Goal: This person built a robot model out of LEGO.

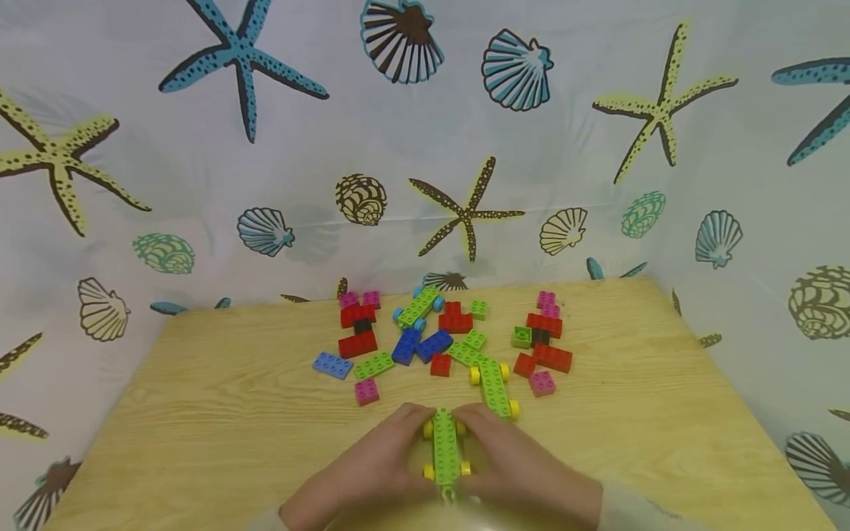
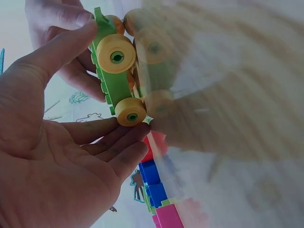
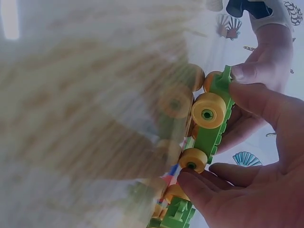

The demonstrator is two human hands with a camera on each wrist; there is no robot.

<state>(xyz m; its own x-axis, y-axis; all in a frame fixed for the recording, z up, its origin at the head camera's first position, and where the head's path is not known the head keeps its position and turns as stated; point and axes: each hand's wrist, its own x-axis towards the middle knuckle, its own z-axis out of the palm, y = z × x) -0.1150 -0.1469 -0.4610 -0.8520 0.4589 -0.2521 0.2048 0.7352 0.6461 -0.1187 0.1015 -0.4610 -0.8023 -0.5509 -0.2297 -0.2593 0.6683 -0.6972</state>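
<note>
A light green toy car base (image 1: 446,450) with yellow wheels stands on the table near its front edge, its studs upward. My left hand (image 1: 388,457) holds it from the left, with the thumb at the near hitch end and the fingers by the far wheel (image 2: 130,112). From the other side my right hand (image 1: 508,453) grips it the same way, its fingertips close to the far wheel on that side (image 3: 193,160). Just beyond my right hand sits a second green car base (image 1: 493,387) with yellow wheels.
Farther back stands a green car base with blue wheels (image 1: 418,307). Around it lie dark blue bricks (image 1: 434,346), red bricks (image 1: 455,322), a light blue brick (image 1: 333,365) and green bricks (image 1: 374,365). Pink bricks (image 1: 542,383) lie at both sides. A patterned cloth (image 1: 319,162) hangs behind the table.
</note>
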